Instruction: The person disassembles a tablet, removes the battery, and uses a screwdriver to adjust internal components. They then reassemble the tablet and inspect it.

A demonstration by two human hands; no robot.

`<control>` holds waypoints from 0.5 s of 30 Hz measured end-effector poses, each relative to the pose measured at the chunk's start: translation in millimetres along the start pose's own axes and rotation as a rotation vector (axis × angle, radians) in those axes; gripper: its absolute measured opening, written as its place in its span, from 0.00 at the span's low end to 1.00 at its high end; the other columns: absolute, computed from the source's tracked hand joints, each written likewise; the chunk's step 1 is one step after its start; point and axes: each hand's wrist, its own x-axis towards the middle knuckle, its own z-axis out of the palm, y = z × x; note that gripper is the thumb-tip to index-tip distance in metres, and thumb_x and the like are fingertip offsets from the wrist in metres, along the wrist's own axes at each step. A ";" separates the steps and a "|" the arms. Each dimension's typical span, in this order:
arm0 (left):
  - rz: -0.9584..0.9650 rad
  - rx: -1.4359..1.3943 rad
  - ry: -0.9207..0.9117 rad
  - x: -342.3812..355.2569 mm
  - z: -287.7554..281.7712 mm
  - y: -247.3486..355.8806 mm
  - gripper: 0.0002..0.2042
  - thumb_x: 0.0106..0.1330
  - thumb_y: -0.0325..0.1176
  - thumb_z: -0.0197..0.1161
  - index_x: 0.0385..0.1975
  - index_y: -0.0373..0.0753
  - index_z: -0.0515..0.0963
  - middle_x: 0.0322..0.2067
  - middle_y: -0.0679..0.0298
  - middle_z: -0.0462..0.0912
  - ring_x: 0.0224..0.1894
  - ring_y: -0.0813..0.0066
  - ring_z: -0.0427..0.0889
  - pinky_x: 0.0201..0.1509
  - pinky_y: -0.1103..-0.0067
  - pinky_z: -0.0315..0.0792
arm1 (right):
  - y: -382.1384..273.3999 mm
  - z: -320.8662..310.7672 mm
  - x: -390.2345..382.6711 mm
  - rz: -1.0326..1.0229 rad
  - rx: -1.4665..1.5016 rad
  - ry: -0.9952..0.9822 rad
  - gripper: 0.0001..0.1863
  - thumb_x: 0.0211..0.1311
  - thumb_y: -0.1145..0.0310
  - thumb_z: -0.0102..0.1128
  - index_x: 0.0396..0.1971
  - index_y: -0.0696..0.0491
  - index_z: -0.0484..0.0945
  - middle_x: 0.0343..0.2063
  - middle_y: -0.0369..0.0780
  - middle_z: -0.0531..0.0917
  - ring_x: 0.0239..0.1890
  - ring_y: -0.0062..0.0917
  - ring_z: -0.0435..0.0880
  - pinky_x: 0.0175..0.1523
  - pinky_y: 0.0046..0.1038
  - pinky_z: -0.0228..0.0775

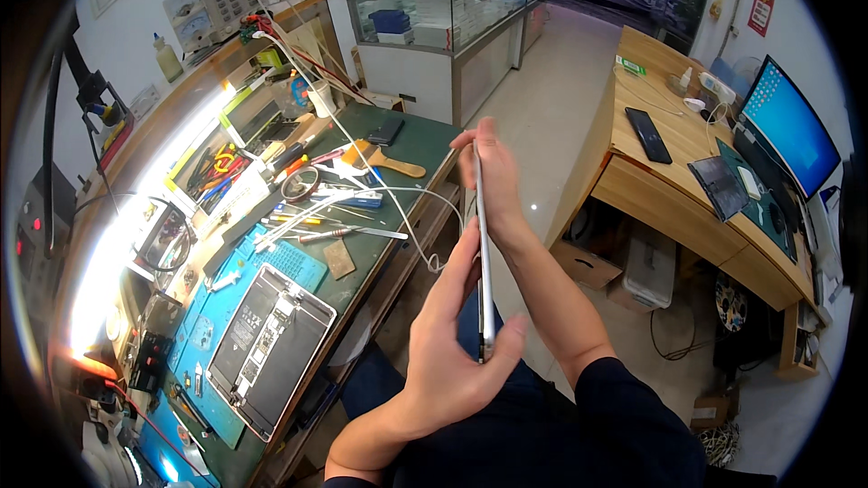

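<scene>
From where I stand, both forearms reach up and forward from dark short sleeves, the right one stretched farther out than the bent left. Between the hands a slim panel (485, 262) stands edge-on, nearly upright in my view. The left hand (452, 343) has a narrow grip on its near end, thumb on the right face, fingers along the left. The right hand (499, 176) holds the far end, palm along the right side and fingertips curled round to the left. The panel is thin and straight, with a smooth silvery edge. To its left, on the green tabletop (436, 137), an opened flat device (271, 348) shows matte black blocks inside a pale, round-cornered frame, lying partly on a blue mat (194, 330).
</scene>
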 end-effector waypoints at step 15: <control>-0.060 -0.025 -0.041 3.2 -13.6 1.5 0.39 0.60 0.27 0.58 0.75 0.25 0.59 0.72 0.46 0.67 0.75 0.59 0.67 0.78 0.67 0.58 | 22.9 3.6 11.1 0.047 0.039 0.002 0.24 0.81 0.49 0.44 0.28 0.51 0.75 0.17 0.27 0.65 0.18 0.11 0.59 0.23 0.20 0.51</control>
